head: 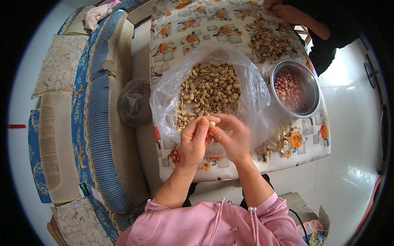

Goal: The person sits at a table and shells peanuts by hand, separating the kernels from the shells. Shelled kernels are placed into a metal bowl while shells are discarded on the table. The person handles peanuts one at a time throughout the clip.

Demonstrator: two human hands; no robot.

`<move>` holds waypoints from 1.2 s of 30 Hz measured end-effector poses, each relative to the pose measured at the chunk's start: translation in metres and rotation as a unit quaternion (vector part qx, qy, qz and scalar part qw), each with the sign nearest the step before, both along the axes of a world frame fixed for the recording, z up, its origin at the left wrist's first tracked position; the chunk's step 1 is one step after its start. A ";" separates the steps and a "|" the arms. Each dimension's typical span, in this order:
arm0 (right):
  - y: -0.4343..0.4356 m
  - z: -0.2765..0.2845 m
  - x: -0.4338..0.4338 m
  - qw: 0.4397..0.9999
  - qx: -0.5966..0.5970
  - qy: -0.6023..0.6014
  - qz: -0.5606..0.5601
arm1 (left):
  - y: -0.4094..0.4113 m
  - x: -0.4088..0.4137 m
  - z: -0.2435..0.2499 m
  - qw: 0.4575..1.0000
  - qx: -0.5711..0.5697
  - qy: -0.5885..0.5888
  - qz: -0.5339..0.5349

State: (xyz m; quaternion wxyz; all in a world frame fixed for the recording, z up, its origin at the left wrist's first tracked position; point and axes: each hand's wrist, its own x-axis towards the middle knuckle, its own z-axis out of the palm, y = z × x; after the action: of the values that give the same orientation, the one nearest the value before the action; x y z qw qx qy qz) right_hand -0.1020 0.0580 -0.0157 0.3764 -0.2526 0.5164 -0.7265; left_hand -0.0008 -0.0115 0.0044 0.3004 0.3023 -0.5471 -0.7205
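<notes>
Both hands meet over the near edge of an open clear plastic bag [257, 89] that holds unshelled peanuts [215, 86]. Between the thumbs and fingertips sits one peanut in its shell [212, 124]. My left hand [195, 138] pinches it from the left, and my right hand [232, 138], slightly blurred, grips it from the right. To the right of the bag a round metal bowl [316, 92] contains pink shelled peanut kernels [289, 90]. Empty peanut shells [277, 141] lie near the table's front right, below the bowl.
A flowered tablecloth [190, 38] covers the table. Another shell pile [269, 44] lies beyond the bowl, near another person's hands [287, 13] at the upper right. A sofa [104, 138] runs along the left, with a dark plastic bag [134, 103] between it and the table.
</notes>
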 end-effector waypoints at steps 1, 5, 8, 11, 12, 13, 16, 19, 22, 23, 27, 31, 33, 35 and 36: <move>0.000 0.000 0.001 1.000 0.004 0.017 0.001 | 0.002 -0.004 -0.003 1.000 -0.009 0.009 0.027; 0.001 -0.005 -0.001 0.999 -0.010 0.020 0.025 | 0.000 -0.007 -0.008 0.998 0.021 0.040 0.039; 0.003 0.003 -0.005 0.996 0.000 -0.056 0.063 | -0.009 0.001 -0.005 0.994 0.092 0.053 -0.021; 0.004 0.000 -0.009 0.993 -0.015 -0.084 0.083 | -0.014 0.003 0.001 0.987 0.132 0.050 -0.071; 0.005 -0.001 -0.010 0.990 -0.017 -0.107 0.088 | -0.015 0.005 0.001 0.988 0.122 0.051 -0.082; 0.006 -0.002 -0.010 0.987 -0.018 -0.130 0.093 | -0.015 0.005 0.001 0.988 0.111 0.052 -0.093; 0.009 -0.014 -0.010 0.954 -0.047 -0.277 0.102 | -0.001 -0.003 0.005 0.992 -0.071 0.013 -0.101; 0.010 -0.017 -0.012 0.919 -0.041 -0.371 0.123 | -0.002 0.003 0.012 0.964 -0.232 -0.086 -0.102; 0.008 -0.010 -0.009 0.917 -0.026 -0.375 0.131 | 0.002 -0.002 0.006 0.973 -0.221 -0.063 -0.027; 0.008 -0.009 -0.009 0.932 -0.012 -0.342 0.118 | 0.001 -0.001 0.006 0.956 -0.282 -0.078 -0.011; 0.010 -0.008 -0.013 0.951 -0.011 -0.290 0.102 | -0.002 0.000 0.005 0.880 -0.463 -0.102 0.033; 0.011 -0.013 -0.009 0.947 -0.031 -0.296 0.120 | 0.011 -0.005 0.006 0.894 -0.426 -0.107 0.088; 0.011 -0.013 -0.008 0.943 -0.050 -0.296 0.143 | 0.007 -0.002 0.006 0.891 -0.437 -0.097 0.077; 0.012 -0.008 -0.009 0.935 -0.094 -0.296 0.169 | 0.006 0.000 0.006 0.888 -0.445 -0.088 0.068; 0.012 -0.006 -0.008 0.940 -0.079 -0.292 0.160 | 0.006 -0.001 0.005 0.888 -0.448 -0.084 0.064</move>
State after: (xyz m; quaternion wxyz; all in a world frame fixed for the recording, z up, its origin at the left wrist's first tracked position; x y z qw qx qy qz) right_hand -0.1102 0.0700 -0.0215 0.6009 -0.1379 0.2780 -0.7367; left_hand -0.0019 -0.0053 0.0092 0.4023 0.2299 -0.8142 -0.3499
